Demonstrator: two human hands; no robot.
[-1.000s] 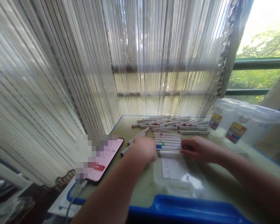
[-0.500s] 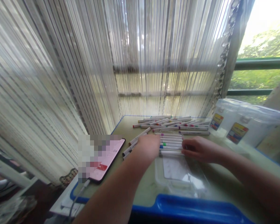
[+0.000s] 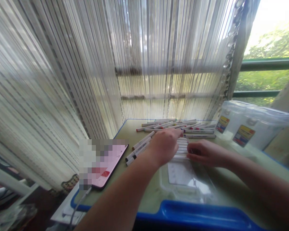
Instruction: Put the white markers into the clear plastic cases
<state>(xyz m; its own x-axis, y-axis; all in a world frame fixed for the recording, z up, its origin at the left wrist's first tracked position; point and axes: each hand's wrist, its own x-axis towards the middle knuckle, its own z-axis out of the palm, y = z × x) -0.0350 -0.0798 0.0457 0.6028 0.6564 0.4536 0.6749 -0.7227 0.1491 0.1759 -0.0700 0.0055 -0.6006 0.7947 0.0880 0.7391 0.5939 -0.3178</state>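
Several white markers [image 3: 182, 149] lie side by side in a row at the upper end of a clear plastic lid or tray [image 3: 166, 183]. My left hand [image 3: 165, 144] reaches over the left part of this row, its fingers stretching toward the loose markers; whether it holds one cannot be made out. At the row's right ends rests my right hand [image 3: 198, 151], fingers curled against the marker ends. Behind lies a loose pile of markers [image 3: 168, 125] with coloured bands. A few more markers [image 3: 140, 146] lie slanted left of my left hand.
A phone [image 3: 108, 170] with a cable lies at the table's left. Two clear lidded boxes [image 3: 262, 128] with yellow labels stand at the right. The table's front edge has a blue tray [image 3: 202, 213]. String curtains [image 3: 144, 64] hang behind the table.
My left hand has moved right and a little away from me, from the row's left ends to over the row. My right hand has stayed almost in place.
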